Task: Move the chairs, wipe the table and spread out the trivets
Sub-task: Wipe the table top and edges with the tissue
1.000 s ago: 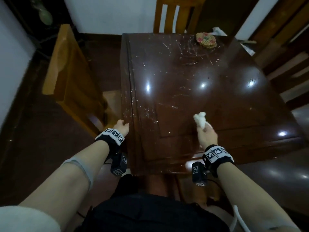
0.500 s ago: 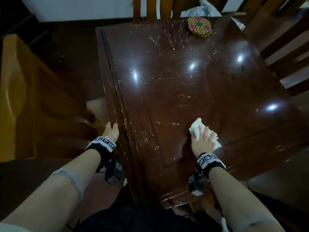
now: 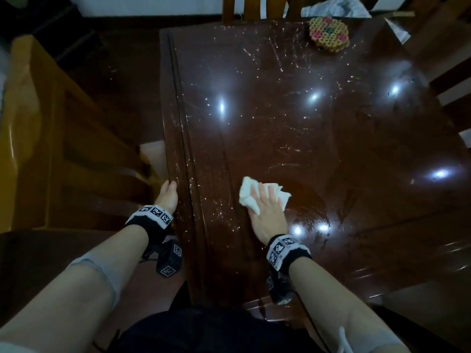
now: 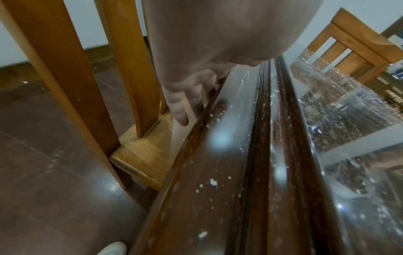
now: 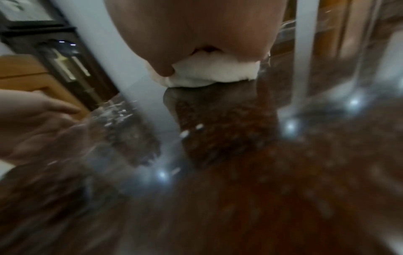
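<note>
The dark glossy table [image 3: 305, 138] is speckled with white bits, thickest along its left side [image 4: 218, 189]. My right hand [image 3: 267, 212] lies flat with straight fingers on a crumpled white cloth [image 3: 247, 194], pressing it onto the near-left part of the top; the cloth [image 5: 216, 72] bulges out under the palm. My left hand [image 3: 167, 194] rests against the table's left edge, its fingers [image 4: 183, 101] reaching down beside the rim and holding nothing. A stack of woven yellow and pink trivets [image 3: 328, 33] sits at the far right of the table.
A light wooden chair [image 3: 38, 128] stands close to the table's left side, its seat corner [image 4: 144, 160] just under the rim. Another chair back [image 3: 254, 7] is at the far edge, and dark chairs [image 3: 453, 72] are on the right. White crumpled material [image 3: 336, 7] lies beyond the trivets.
My right hand went from holding the cloth bunched up to pressing it flat on the table. My head leaned in over the table. The left hand stayed at the left edge.
</note>
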A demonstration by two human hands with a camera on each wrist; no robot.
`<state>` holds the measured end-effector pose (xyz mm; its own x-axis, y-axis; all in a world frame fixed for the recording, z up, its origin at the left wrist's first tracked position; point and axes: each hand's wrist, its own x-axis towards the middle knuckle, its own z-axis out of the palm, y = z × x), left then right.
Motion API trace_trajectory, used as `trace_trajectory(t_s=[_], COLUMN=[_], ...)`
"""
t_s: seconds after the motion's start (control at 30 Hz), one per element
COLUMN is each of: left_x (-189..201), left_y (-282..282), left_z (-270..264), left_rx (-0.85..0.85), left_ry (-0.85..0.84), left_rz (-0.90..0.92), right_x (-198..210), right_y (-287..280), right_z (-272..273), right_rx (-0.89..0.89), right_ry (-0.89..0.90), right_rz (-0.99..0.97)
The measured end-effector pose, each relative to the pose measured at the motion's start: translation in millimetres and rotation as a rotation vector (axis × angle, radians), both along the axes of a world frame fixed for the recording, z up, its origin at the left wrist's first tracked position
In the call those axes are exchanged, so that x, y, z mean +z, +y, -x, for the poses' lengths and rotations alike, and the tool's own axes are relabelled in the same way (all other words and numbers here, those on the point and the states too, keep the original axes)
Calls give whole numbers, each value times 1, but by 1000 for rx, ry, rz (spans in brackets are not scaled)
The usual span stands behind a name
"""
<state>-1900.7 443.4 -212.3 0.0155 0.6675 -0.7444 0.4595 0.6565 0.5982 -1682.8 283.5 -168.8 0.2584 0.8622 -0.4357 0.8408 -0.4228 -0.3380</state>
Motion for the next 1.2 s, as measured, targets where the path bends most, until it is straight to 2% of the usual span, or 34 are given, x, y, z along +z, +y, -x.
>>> trace_trajectory(t_s=[0.07,0.1,0.17,0.2,0.27,0.3,0.43,0.5,0.6,0.67,0.73,0.83,0.9,1.07,1.2], left_x=[-17,-38,-59,-59,-73,-63,20,40,46,49,50,46,42,30,26], left_y=[4,10,18,20,28,27,8,4,10,18,25,35,40,49,53], left_z=[4,10,15,15,17,14,-17,-30,-40,-47,-51,-52,-54,-58,-58], left_rx=[11,10,3,9,31,37,73,63,62,67,54,55,67,160,207], left_ry=[-15,-28,-29,-26,5,19,51,104,160,190,218,233,220,134,87], left_rz=[-4,-10,17,16,23,33,-6,-77,-152,-167,-165,-127,-97,-67,-45], right_x=[11,17,29,33,36,36,48,57,57,50,35,10,-1,-5,-10], right_y=[-1,-2,-4,-7,-13,-14,-10,-7,-2,3,11,21,31,75,94], right_z=[21,31,47,52,51,43,-20,-56,-106,-134,-151,-156,-156,-173,-154], right_rx=[143,206,256,205,-72,-244,-768,-898,-950,-885,-781,-681,-610,-356,-204], right_ry=[1,20,190,332,588,671,812,696,359,158,8,-77,-128,-260,-308], right_rz=[-65,-103,-80,-5,64,21,-328,-462,-539,-509,-317,44,129,74,-24])
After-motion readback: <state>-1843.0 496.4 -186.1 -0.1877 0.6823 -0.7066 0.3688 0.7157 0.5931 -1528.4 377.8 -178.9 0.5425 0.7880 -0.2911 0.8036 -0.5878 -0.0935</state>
